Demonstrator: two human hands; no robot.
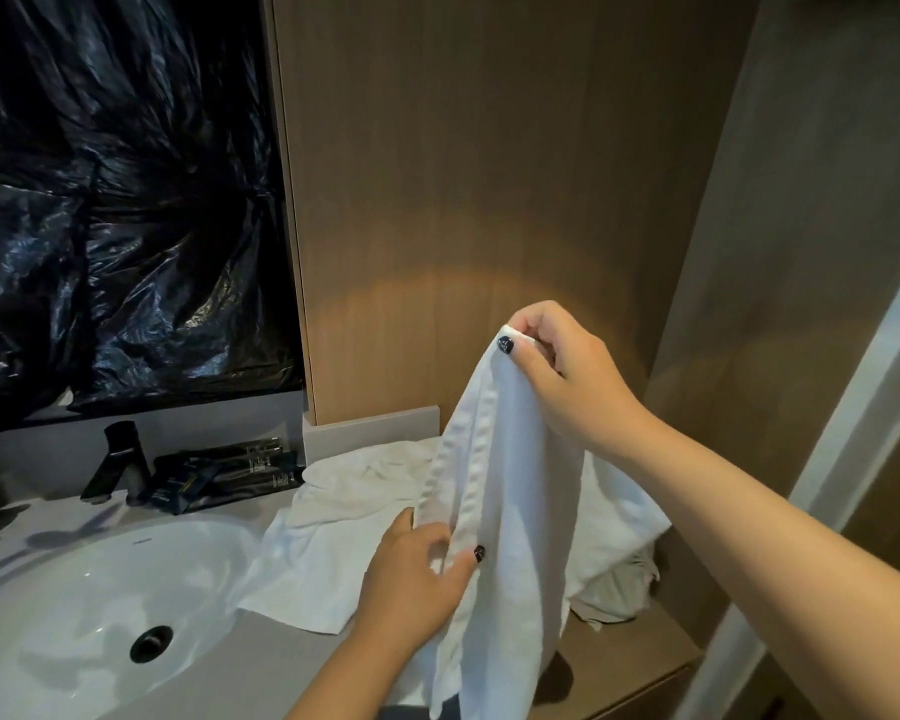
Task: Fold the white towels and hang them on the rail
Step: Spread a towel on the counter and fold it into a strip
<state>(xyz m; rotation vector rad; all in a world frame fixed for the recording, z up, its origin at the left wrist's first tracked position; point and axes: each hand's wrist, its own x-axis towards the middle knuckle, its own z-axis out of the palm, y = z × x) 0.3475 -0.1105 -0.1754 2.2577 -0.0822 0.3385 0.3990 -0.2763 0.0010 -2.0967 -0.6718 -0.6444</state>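
Left hand [411,579]: wearing dark polish, showing on the thumbnail.
Right hand [567,371]: wearing dark, faintly glittering polish on the thumbnail.
Forearms: showing bare, no sleeves, no jewellery visible.

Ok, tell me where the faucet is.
The black faucet stands at lower left, behind the white sink, beside the dark toiletry packets.

Held towel [510,511] hides crumpled towels [344,491] behind — bottom edge cuts its hem.

Sink [74,579]: left, set in the counter [261,662]
Tap [120,462]: behind the sink
Towel pile [333,517]: on the counter, right of the sink
Held towel [505,511]: before the pile
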